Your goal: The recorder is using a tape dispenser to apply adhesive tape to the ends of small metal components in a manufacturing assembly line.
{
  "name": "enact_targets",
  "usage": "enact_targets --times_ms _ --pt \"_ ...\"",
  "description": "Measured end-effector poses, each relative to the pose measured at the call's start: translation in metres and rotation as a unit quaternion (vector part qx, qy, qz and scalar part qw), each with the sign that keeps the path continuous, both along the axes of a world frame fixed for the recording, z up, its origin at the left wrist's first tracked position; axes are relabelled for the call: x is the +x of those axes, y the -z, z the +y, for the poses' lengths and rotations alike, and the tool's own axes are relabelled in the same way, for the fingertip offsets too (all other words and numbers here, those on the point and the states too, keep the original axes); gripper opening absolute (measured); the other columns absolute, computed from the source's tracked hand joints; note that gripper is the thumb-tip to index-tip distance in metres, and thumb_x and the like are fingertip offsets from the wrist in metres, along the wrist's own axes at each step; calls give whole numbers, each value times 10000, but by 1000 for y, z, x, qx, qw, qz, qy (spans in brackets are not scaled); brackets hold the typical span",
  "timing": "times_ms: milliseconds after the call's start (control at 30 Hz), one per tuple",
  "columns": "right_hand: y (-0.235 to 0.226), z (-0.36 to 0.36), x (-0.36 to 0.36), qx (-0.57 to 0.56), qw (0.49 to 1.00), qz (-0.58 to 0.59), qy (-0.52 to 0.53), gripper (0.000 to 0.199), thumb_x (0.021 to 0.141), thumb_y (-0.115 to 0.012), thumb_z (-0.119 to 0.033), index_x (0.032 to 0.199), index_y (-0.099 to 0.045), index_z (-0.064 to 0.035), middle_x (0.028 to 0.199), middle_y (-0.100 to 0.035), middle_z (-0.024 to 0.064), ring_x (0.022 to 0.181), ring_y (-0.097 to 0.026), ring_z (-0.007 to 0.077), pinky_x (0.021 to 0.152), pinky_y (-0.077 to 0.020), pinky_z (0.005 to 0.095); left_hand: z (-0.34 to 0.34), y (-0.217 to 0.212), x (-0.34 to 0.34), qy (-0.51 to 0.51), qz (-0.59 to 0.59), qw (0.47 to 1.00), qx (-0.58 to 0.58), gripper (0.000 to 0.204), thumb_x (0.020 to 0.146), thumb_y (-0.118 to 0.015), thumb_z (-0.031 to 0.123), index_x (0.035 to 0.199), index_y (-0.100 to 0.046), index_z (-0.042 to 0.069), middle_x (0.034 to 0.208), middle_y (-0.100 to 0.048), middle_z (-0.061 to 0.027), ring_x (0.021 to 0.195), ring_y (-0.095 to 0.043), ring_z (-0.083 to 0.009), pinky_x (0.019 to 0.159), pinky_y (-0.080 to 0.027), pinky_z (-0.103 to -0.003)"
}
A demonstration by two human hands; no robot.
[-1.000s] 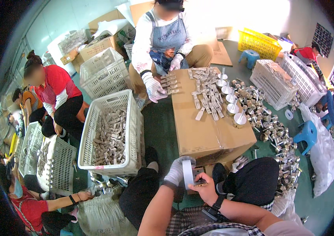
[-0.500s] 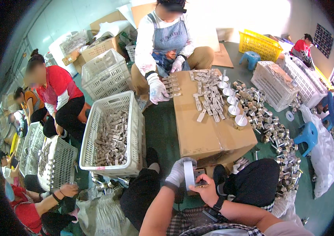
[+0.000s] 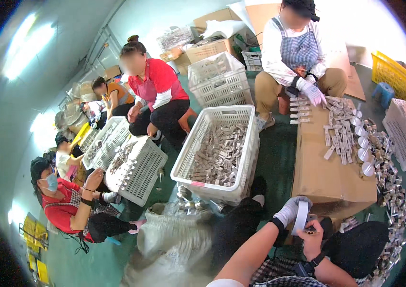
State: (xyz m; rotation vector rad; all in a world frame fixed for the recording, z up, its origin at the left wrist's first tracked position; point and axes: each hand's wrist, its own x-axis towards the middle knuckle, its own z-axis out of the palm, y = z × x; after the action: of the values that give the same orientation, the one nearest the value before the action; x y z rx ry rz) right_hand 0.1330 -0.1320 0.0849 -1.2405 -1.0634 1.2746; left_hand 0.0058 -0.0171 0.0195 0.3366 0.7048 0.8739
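Note:
Low in front of me, my gloved left hand (image 3: 289,211) is closed around a white round-rimmed piece (image 3: 300,217), seen nearly edge-on. My bare right hand (image 3: 313,241) is closed at its lower side, with fingers and thumb bent against it. Small dark and metallic parts show between the hands, too small to name. Just beyond is a cardboard box (image 3: 329,184) bearing flat metal clips (image 3: 339,138) and a row of white discs (image 3: 364,154). Across the box, a co-worker's gloved hand (image 3: 314,94) reaches over the clips.
A white crate (image 3: 178,174) full of metal clips stands left of the box, with a pale sack (image 3: 174,248) nearer me. Metal cups with stems (image 3: 392,191) cover the floor at right. Other people sit at left by a white crate (image 3: 141,184).
The view has swung left, so everything sits farther right. The co-worker's hand has moved from the clip row onto the clip pile. My hands keep hold of the white piece.

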Motion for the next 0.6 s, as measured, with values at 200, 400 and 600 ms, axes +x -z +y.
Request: enact_targets --times_ms 200,400,600 --pt "-1 1 0 -21 999 23 3 293 604 -715 -1 743 -465 -64 736 -494 -25 693 -468 82 656 -402 232 7 10 -1 19 -52 998 15 153 875 -471 56 927 -611 26 889 -639 -102 786 -615 -212 717 -523 -322" --pt "-2 5 2 -6 1000 13 17 304 591 -727 4 744 -474 -63 738 -510 -19 681 -490 81 637 -416 230 12 8 4 22 -43 999 -1 134 860 -514 94 926 -616 35 902 -645 -110 792 -623 -226 724 -528 -336" --pt "4 3 -3 -18 1000 22 11 296 591 -719 18 741 -477 -63 698 -501 -20 639 -481 84 607 -409 238 9 27 2 10 -74 997 -36 173 859 -530 180 908 -620 40 898 -649 -121 761 -625 -249 715 -528 -368"
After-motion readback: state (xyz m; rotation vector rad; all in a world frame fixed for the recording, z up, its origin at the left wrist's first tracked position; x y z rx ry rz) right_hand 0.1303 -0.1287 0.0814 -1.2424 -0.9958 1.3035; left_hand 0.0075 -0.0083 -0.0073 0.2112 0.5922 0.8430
